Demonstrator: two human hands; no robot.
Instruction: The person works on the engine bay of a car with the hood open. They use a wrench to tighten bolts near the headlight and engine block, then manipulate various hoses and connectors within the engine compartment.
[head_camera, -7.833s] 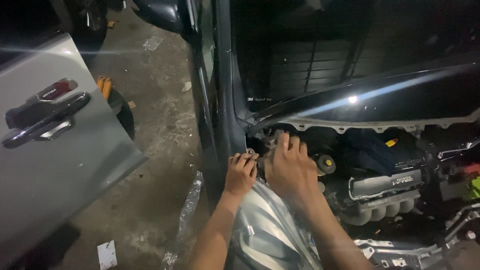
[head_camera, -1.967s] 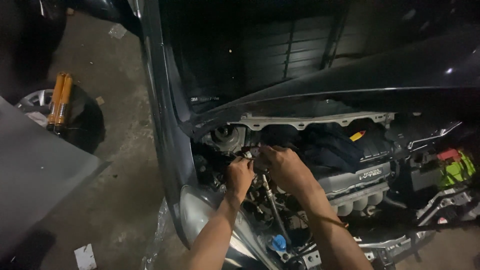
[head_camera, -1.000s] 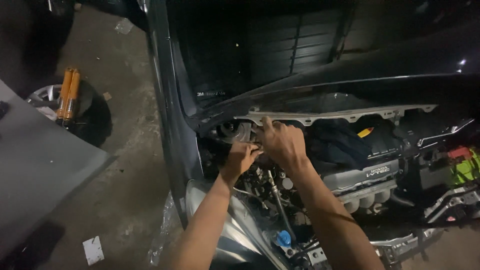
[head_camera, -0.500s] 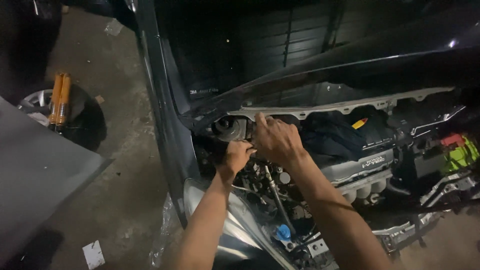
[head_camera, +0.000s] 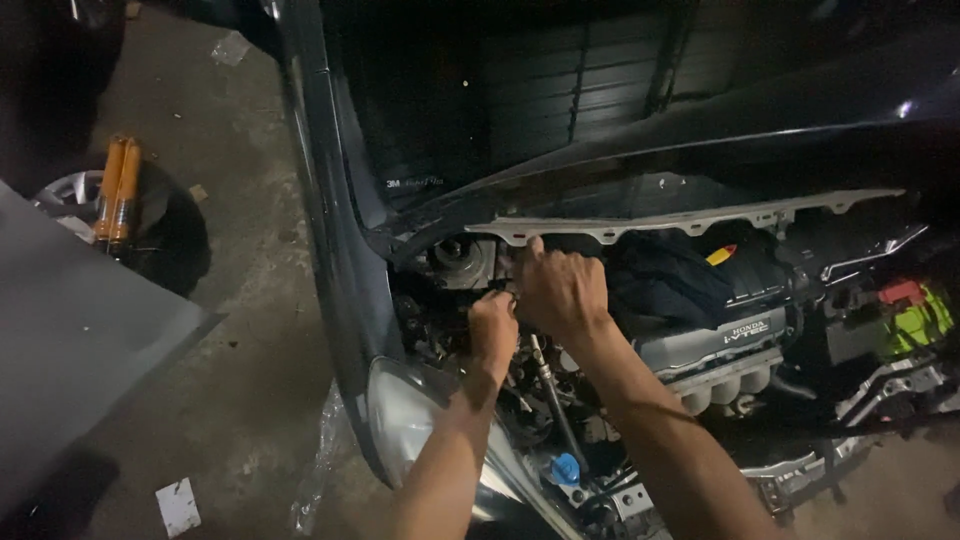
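Observation:
Both my hands reach into the open engine bay of a dark car, beside the round strut mount (head_camera: 455, 262). My left hand (head_camera: 492, 330) is clenched, knuckles up, with a small dark part (head_camera: 497, 286) showing at its fingertips. Just right of it, touching the same spot, my right hand (head_camera: 562, 290) has its fingers curled down into the bay and one finger raised against the pale cowl edge (head_camera: 640, 225). What the right fingers hold is hidden. A thin metal rod (head_camera: 552, 405) runs down below the hands.
The silver engine manifold (head_camera: 720, 350), a yellow dipstick handle (head_camera: 722, 255) and a blue cap (head_camera: 566, 468) lie to the right and below. The headlight (head_camera: 405, 430) is under my left forearm. On the concrete floor, two orange shock absorbers (head_camera: 115, 190) rest on a wheel beside a grey panel (head_camera: 70, 330).
Both hands stay at the same spot by the strut mount. The left hand has dropped slightly, and the right hand now has one finger lifted to the cowl edge.

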